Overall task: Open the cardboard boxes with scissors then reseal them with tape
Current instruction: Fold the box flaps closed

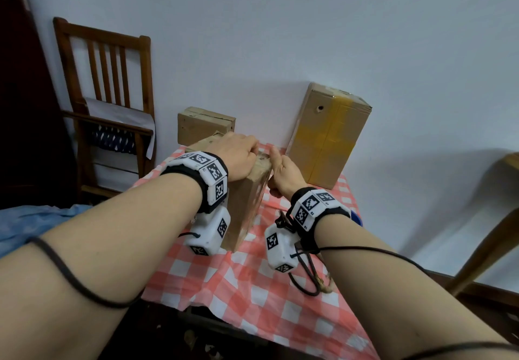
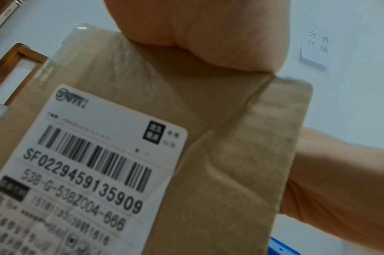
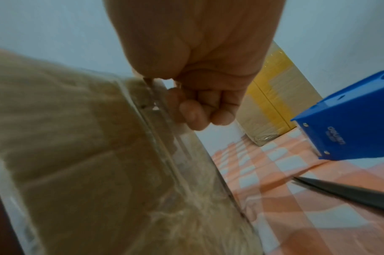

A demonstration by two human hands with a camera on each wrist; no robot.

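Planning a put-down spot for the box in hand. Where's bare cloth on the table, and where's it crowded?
Bare checkered cloth shows along the near edge, in front of the held box and left of the scissors. A narrower strip lies between the small box and the yellow-taped box. Crowded: the right side, where scissors and blue tape dispenser lie by the right hand; the left hand rests on the box top.

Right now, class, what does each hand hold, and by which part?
Both hold the near cardboard box at its top end: the left hand grips over the top, the right hand pinches the taped top edge. The scissors lie unheld.
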